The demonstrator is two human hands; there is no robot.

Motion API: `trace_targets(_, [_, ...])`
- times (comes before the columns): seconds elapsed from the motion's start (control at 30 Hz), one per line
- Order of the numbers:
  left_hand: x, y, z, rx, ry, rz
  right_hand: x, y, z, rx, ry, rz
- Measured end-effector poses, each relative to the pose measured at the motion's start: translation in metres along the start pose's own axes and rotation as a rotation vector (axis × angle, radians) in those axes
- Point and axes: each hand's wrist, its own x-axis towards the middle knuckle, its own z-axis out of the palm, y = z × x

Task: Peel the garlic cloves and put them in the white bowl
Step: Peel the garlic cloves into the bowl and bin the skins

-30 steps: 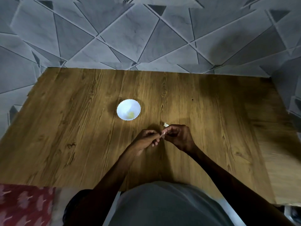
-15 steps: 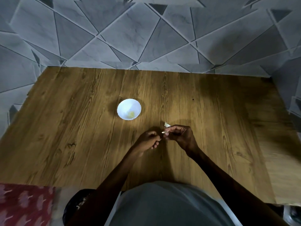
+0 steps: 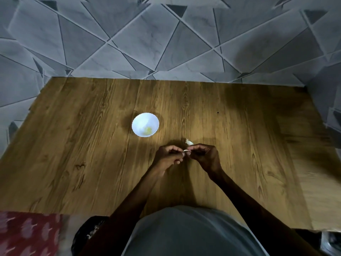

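A wooden desk (image 3: 83,154) fills the middle of the view, in front of a grey tiled wall (image 3: 166,43). Both hands meet above the desk. The left hand (image 3: 168,157) and the right hand (image 3: 204,157) have curled fingers and together pinch one small garlic clove (image 3: 186,150) between their fingertips. The white bowl (image 3: 136,121) stands on the desk, further from the person and to the left of the hands, with something yellowish (image 3: 148,130) inside. A small pale garlic piece (image 3: 189,142) lies on the desk just beyond the right hand.

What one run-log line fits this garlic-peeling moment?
step: peeling | left hand: pinches garlic clove | right hand: pinches same clove | white bowl: yellowish bits inside | table: loose white piece
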Motion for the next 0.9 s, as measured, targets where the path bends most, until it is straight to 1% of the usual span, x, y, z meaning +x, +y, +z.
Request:
trace_targets(0.13, [-0.001,-0.001,-0.004,-0.144,-0.051,-0.036,-0.002,-0.003,0.001,0.015,-0.002,0.011])
trace_targets(0.27, [-0.003,0.000,-0.004,-0.182,-0.076,-0.038,-0.004,-0.005,0.001,-0.003,-0.010,-0.008])
trace_targets(0.63, [-0.006,0.004,0.000,-0.129,-0.053,-0.018,-0.001,-0.009,0.000,-0.068,0.024,0.029])
trace_targets(0.73, [-0.006,0.005,0.000,-0.082,-0.023,0.002,0.001,-0.012,0.003,-0.106,0.015,0.033])
trace_targets(0.8, [-0.003,0.003,0.000,-0.030,0.010,0.013,0.002,-0.014,0.005,-0.105,0.021,0.069])
trace_targets(0.9, [-0.001,0.002,0.001,0.028,0.039,0.041,0.004,-0.020,0.007,-0.030,0.031,0.144])
